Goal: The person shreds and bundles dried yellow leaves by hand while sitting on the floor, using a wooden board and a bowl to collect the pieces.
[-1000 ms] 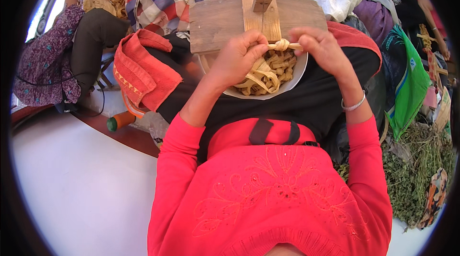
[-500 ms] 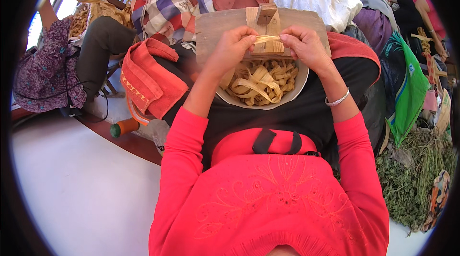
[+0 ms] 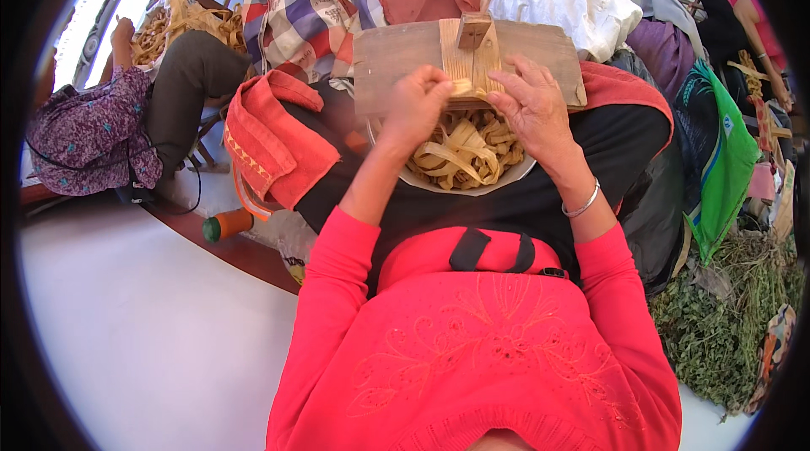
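My left hand (image 3: 415, 107), slightly blurred, pinches a pale yellow flat strip (image 3: 461, 86) between thumb and fingers. My right hand (image 3: 537, 109) is just right of the strip, its fingers stretched and apart, the thumb near the strip's end. Both hands hover over the near edge of a wooden board (image 3: 392, 50) with a small upright wooden block (image 3: 473, 29) on it. Below the hands, a white bowl (image 3: 498, 187) in my lap holds many curled, folded strips (image 3: 464, 147) of the same kind. The bowl's far side is hidden by the board.
A red towel (image 3: 278, 135) hangs over my left knee. An orange spool (image 3: 229, 225) lies left of me. Another person in a purple patterned garment (image 3: 93, 130) sits at far left near a heap of strips (image 3: 181, 25). At right are a green bag (image 3: 732, 147) and dried plants (image 3: 717, 333).
The strip was stretched between both hands. Now my right fingers have spread away from it, and my left hand has dropped a little with the strip. The other person's arm at far left has moved.
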A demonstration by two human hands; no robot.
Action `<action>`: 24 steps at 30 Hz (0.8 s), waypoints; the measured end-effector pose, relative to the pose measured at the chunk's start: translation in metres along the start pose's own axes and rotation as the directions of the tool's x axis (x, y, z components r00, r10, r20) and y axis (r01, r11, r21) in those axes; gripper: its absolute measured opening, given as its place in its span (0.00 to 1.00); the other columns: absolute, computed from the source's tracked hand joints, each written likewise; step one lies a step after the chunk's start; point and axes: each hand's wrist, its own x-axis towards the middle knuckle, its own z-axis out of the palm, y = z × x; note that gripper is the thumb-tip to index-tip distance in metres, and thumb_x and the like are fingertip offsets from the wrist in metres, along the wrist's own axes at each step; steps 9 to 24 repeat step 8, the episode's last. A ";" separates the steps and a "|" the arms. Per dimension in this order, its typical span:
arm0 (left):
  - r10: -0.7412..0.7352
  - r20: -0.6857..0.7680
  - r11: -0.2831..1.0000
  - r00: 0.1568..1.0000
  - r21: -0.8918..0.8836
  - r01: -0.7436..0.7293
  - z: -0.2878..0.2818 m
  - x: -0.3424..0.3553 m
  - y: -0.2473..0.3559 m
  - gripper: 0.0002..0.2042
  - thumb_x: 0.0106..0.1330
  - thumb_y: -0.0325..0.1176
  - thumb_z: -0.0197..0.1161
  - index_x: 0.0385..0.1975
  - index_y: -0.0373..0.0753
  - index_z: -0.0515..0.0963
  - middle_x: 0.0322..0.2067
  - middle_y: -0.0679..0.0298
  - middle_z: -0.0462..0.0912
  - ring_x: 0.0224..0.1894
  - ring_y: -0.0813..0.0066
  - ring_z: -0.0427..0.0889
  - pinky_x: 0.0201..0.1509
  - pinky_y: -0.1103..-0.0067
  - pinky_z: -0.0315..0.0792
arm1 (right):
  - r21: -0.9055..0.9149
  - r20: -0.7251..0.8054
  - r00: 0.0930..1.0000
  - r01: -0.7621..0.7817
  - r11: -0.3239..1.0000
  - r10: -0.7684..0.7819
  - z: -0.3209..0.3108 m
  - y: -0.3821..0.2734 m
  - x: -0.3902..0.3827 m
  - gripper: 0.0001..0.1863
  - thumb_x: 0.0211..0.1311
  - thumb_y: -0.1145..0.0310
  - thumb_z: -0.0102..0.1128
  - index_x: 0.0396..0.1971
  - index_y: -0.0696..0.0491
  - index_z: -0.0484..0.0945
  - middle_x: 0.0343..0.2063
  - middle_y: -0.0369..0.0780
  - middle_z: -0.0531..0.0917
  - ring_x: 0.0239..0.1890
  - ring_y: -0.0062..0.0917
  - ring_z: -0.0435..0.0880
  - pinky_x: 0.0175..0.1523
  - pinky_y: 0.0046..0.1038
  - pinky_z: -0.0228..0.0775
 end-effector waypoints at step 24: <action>-0.325 0.444 0.816 0.835 -0.315 0.485 0.037 -0.046 0.034 0.10 0.71 0.36 0.48 0.34 0.39 0.73 0.19 0.67 0.72 0.16 0.81 0.67 0.19 0.86 0.64 | 0.026 0.197 0.927 -0.332 0.943 0.321 0.003 -0.003 -0.009 0.14 0.61 0.60 0.58 0.19 0.51 0.73 0.14 0.45 0.77 0.21 0.41 0.79 0.28 0.40 0.69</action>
